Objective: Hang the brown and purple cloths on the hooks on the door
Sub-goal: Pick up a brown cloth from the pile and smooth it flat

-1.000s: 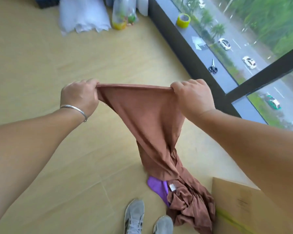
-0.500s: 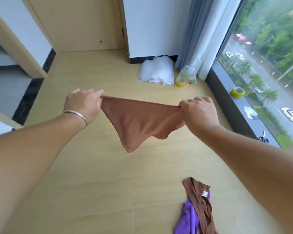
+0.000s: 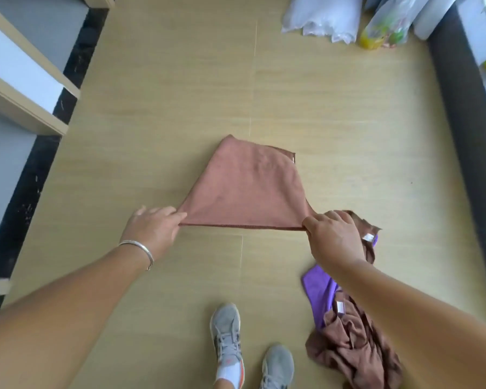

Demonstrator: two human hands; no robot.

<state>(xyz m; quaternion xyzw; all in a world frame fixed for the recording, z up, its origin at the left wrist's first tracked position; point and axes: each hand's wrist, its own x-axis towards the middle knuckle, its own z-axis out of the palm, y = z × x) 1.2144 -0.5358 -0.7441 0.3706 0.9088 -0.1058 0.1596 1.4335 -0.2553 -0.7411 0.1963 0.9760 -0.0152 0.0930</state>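
You are standing in what looks like a sparsely furnished room of a home or flat, judging by the pale wood-look floor point(image 3: 180, 108), the white panels with wood edging point(image 3: 26, 80) at left, the dark window sill point(image 3: 466, 136) at right and plastic bags point(image 3: 320, 18) against the far wall.

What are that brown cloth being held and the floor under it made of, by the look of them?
The brown cloth looks like soft microfibre or terry: matte, slightly fuzzy, with a stitched hem, pulled taut between the left hand and right hand. The floor looks like wood-grain laminate or vinyl planks: pale yellow streaks, thin straight seams, low sheen. Neither is certain from one view.
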